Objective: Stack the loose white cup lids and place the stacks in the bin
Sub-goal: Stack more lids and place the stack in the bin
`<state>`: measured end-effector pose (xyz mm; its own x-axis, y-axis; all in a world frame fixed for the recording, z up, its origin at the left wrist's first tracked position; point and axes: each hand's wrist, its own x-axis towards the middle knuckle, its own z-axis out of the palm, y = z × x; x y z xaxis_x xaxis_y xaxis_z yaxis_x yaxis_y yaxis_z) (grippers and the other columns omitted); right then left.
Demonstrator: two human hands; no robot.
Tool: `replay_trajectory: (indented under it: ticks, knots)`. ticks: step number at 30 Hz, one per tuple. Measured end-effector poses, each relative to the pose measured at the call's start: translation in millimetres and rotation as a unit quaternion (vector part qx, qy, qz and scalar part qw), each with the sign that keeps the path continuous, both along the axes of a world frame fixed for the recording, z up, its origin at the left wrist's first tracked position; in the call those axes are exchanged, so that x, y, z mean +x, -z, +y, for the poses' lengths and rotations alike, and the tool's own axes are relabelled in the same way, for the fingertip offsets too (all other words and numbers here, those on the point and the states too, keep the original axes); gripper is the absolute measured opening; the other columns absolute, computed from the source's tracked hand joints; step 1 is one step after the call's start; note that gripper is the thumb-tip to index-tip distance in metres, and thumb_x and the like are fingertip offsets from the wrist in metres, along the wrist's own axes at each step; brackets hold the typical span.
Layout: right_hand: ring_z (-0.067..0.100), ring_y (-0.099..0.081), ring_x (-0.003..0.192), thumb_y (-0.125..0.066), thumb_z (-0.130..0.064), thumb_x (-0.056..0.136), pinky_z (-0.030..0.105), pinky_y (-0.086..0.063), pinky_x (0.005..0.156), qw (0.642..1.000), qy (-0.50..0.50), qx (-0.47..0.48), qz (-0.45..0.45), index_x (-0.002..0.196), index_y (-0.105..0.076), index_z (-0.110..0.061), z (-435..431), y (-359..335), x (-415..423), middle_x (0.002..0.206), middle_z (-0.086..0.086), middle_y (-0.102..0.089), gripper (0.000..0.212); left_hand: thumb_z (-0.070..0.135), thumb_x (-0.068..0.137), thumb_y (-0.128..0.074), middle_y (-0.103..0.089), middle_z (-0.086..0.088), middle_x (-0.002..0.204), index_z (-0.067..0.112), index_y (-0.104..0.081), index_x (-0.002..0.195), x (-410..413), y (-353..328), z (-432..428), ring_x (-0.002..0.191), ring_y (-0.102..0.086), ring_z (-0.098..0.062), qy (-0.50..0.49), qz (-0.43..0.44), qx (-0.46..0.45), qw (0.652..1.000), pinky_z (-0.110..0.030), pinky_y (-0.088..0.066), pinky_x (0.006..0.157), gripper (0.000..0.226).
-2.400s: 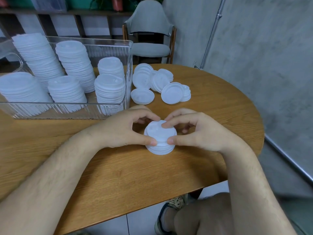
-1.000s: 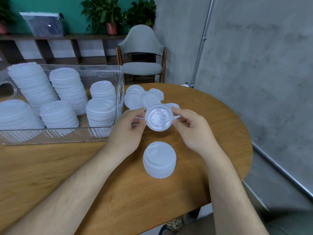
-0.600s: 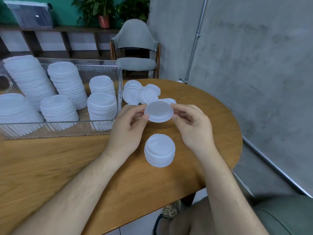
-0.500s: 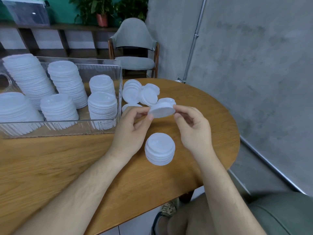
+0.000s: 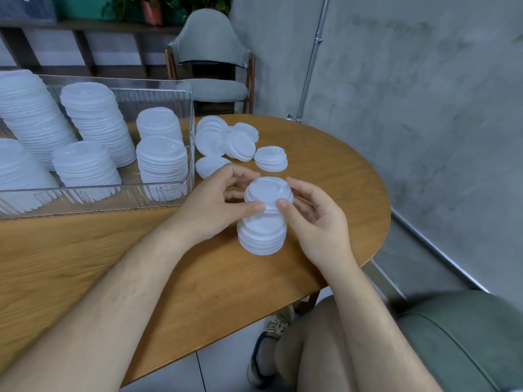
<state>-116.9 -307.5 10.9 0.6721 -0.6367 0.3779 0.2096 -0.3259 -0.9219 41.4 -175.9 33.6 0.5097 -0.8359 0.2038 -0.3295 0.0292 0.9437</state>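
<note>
At a round wooden desk (image 5: pixel 198 278), just right of the clear bin (image 5: pixel 99 198): setting a single white lid (image 5: pixel 267 193) over a short stack (image 5: pixel 261 236). Pinched at opposite edges, with thumb and fingertips of the left hand (image 5: pixel 215 205) on the rim nearer the bin and those of the right hand (image 5: pixel 314 222) on the rim farther from it. Both grips narrowed to the lid's width and closed on nothing else. Held flat and top side up, apparently so as to nest squarely. Two-sided hold judged a way of centring it over the pile directly below. Just above the stack's top or barely touching; cannot tell which.

Stack sited close to the bin's right wall, presumably for a short carry once tall enough. Beyond it, also right of the bin: more loose lids (image 5: pixel 223 140), some leaning on one another, plus a smaller pile (image 5: pixel 271 158) and a lone lid (image 5: pixel 210 165) lying beside the bin wall. Inside the bin: several tall stacks (image 5: pixel 161 165), stood upright side by side. Much of the job judged done, with few lids left outside.
</note>
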Motion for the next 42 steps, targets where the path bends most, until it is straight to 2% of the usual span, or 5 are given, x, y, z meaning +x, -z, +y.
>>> replay_trajectory:
  ticks: [6,21,31,37,42]
  knots:
    - [0.018,-0.062,0.123,-0.079,-0.013,0.086,0.033,-0.053,0.101,0.996,-0.025,-0.086,-0.007,0.123,-0.068,-0.007,-5,10,-5,0.127,0.003,-0.067,0.038,0.049,0.059,-0.088,-0.065,0.018,0.12,0.038,-0.064,0.123,13,-1,7,0.12,-0.059,-0.007,0.047,-0.058,0.093,0.993,-0.04,-0.046,0.109,0.07]
    - [0.018,-0.06,0.12,-0.077,-0.008,0.082,0.026,-0.051,0.097,0.981,-0.065,-0.184,0.019,0.118,-0.07,-0.005,-11,15,-6,0.122,0.003,-0.063,0.036,0.048,0.059,-0.086,-0.055,0.013,0.129,0.037,-0.062,0.13,12,4,8,0.124,-0.055,-0.004,0.093,-0.089,0.141,0.982,-0.036,-0.041,0.114,0.075]
    - [0.018,-0.058,0.121,-0.07,-0.017,0.085,0.026,-0.049,0.1,0.983,-0.068,-0.158,0.056,0.116,-0.071,-0.009,-14,19,-7,0.123,0.001,-0.061,0.032,0.05,0.062,-0.084,-0.054,0.013,0.128,0.036,-0.064,0.129,9,9,5,0.123,-0.055,-0.005,0.09,-0.093,0.123,0.984,-0.031,-0.041,0.112,0.072]
    - [0.002,-0.062,0.107,-0.061,-0.013,0.098,0.014,-0.047,0.088,0.999,0.008,-0.015,0.037,0.113,-0.073,-0.016,-25,8,3,0.115,-0.003,-0.065,0.019,0.048,0.069,-0.083,-0.055,0.011,0.13,0.033,-0.063,0.131,0,18,-4,0.124,-0.056,-0.007,0.079,-0.063,0.091,0.991,-0.024,-0.044,0.105,0.067]
    - [-0.001,-0.062,0.098,-0.058,-0.024,0.101,0.017,-0.048,0.092,0.993,0.059,0.041,0.095,0.119,-0.069,-0.028,-66,10,35,0.119,-0.004,-0.066,0.022,0.052,0.093,-0.055,-0.064,0.016,0.127,0.039,-0.065,0.122,-1,17,-19,0.119,-0.059,0.002,-0.077,0.018,0.045,0.996,-0.022,-0.043,0.103,0.033]
